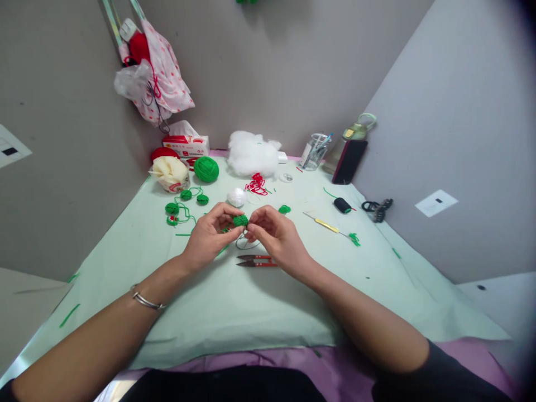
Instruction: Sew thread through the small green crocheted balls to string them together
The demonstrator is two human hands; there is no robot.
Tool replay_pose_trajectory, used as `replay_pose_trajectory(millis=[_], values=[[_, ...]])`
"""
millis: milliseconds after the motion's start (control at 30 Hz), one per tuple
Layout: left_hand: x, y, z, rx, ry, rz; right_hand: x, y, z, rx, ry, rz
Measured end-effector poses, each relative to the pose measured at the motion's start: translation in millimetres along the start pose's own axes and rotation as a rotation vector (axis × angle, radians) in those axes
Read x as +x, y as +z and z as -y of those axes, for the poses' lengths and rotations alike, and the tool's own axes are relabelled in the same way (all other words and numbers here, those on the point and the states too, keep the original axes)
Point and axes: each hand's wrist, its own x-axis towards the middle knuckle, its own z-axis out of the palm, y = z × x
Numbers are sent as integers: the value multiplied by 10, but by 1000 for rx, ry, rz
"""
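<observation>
My left hand (213,231) pinches a small green crocheted piece (240,220) between thumb and fingers above the middle of the table. Against its right edge, the thumb and index finger of my right hand (272,231) are pressed together; what they grip is too small to make out. A dark loop of thread (247,244) hangs below the fingertips. Just under my right hand lie thread snips (253,261) with orange handles, blades pointing left. Beyond my left fingers sits a white yarn ball (237,196).
Green crocheted balls (171,209) with yarn tails lie at left, near a green yarn ball (206,169). White stuffing (253,155) and tangled red yarn (257,184) are at the back. To the right are a yellow-handled crochet hook (326,225), black thread spool (342,205) and propped phone (350,162).
</observation>
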Motion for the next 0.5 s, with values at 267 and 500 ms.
replay_pose_trajectory(millis=[267,500], values=[[-20,14,53,151,65,74,-50,-53,33,-600,-350,-23],[22,-67,98,265,104,80,27,-274,410,-30,-172,-130]])
